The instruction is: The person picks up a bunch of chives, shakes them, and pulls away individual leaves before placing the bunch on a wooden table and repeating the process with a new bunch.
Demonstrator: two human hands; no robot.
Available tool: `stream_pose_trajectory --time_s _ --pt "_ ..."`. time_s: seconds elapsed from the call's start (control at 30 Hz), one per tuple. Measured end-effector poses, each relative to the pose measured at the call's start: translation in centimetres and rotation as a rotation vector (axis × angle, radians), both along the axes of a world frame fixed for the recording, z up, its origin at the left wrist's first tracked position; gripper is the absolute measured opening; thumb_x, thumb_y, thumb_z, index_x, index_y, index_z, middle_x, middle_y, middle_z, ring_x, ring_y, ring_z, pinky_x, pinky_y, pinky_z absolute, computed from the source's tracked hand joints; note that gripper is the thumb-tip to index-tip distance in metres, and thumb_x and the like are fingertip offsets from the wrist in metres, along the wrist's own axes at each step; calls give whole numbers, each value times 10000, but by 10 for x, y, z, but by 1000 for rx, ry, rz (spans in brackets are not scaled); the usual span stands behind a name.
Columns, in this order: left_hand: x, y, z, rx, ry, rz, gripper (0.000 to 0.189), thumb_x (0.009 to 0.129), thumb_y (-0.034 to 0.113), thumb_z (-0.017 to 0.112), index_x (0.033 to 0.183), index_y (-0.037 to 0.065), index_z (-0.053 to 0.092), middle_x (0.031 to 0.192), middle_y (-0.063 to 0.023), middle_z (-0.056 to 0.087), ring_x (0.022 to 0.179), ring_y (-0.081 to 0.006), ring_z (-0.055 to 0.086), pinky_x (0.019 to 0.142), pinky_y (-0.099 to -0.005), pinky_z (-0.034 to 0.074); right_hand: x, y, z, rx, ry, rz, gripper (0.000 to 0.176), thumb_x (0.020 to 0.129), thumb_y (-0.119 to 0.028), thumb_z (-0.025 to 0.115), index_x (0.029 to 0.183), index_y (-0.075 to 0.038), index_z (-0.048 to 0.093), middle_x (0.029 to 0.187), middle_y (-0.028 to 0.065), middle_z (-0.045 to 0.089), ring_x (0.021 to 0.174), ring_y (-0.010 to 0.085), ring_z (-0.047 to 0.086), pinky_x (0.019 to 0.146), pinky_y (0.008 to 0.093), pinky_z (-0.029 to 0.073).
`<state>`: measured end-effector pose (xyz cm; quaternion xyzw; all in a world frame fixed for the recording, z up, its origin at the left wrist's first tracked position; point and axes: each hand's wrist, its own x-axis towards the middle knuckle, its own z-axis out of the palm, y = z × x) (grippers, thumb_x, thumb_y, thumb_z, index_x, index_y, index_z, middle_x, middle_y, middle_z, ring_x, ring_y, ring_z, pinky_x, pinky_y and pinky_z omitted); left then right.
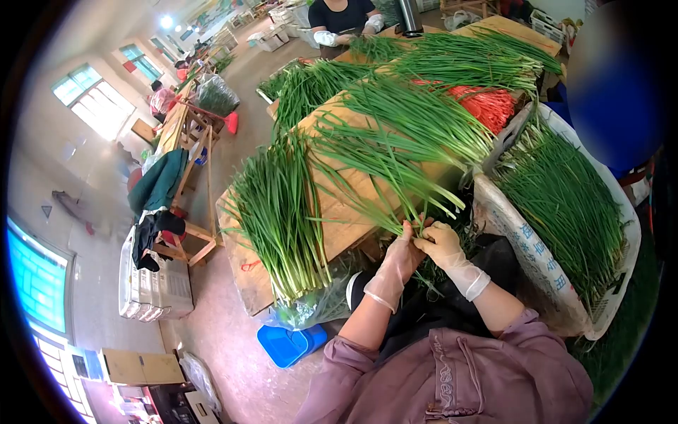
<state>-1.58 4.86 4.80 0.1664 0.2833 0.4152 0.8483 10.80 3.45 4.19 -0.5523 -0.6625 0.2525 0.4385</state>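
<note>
Both hands wear thin translucent gloves and meet at the table's near edge. My left hand (399,258) is closed round the lower ends of a few green stalks (385,215) whose leaves spread over the wooden table (339,237). Close against it, my right hand (443,246) has its fingers pinched together at the same stalk ends; what it grips is too small to make out. A thick bundle of green stalks (282,212) lies to the left, white ends toward me. More stalks (424,120) lie loose beyond my hands.
At the right stands a white basket (628,233) full of green stalks. Red ties (487,106) lie on the table beyond. A blue bin (286,345) is on the floor. Across the table, a person (342,18) in white sleeve covers faces me. Another long table (176,124) is at the left.
</note>
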Motion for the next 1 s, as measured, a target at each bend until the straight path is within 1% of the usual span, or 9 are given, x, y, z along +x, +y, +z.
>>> stream_pose_trajectory --time_s 0.33,0.4,0.47,0.5,0.53,0.6,0.77,0.87,1.0 --pt "-1 11 19 -131 -144 41 449 922 413 271 1216 110 424 1219 -66 484 1101 -226 465 910 -457 370 38 -30 53 -80 487 264 121 792 -141 599 755 -29 625 714 18 479 691 121 460 615 241 364" --pt "-6 19 13 -173 -150 127 454 926 396 271 1214 76 417 1183 -82 506 1076 -242 484 916 -473 370 60 -52 78 -243 915 387 154 814 -169 587 758 -28 607 721 17 507 670 117 486 604 242 379" --pt "-7 18 20 -220 -121 158 460 923 398 286 1201 57 420 1181 -81 510 1056 -247 496 911 -464 375 79 -62 70 -314 725 423 180 822 -187 589 739 -27 578 707 30 540 649 111 519 588 238 400" --pt "-10 19 19 -198 -113 123 449 920 396 304 1181 55 432 1154 -81 524 1053 -247 497 904 -459 379 114 -67 66 -566 297 786 247 814 -239 580 833 5 617 769 73 589 707 166 553 637 288 442" --pt "-17 19 17 -177 -110 103 437 917 394 322 1161 52 445 1127 -82 538 1050 -246 499 897 -453 383 119 -73 56 -789 530 700 183 804 -188 584 795 -16 645 834 92 625 768 190 591 663 290 458" --pt "-27 26 11 -105 -79 80 408 842 365 531 1129 79 484 1012 -47 579 955 -204 545 843 -401 417 137 -89 42 -829 -837 701 260 754 -285 546 820 -55 647 832 105 636 765 242 607 678 352 470" --pt "-29 24 28 -69 81 122 310 811 266 606 1027 54 532 742 0 528 723 -129 507 717 -310 422 151 -103 21 -882 -1090 468 278 689 -303 524 825 -104 663 828 112 634 810 269 607 719 366 466" --pt "-16 22 48 -82 190 173 256 816 241 605 953 33 548 527 37 390 477 -82 376 582 -247 388 120 -77 57 -866 -745 661 361 715 -391 504 776 -64 647 782 132 628 751 285 608 683 387 468" --pt "-9 21 24 -234 200 319 176 853 199 553 952 54 561 563 8 425 448 -79 380 512 -219 394 114 -3 58 -134 -460 -86 591 735 -589 493 883 -30 617 796 149 616 746 290 595 696 353 470"
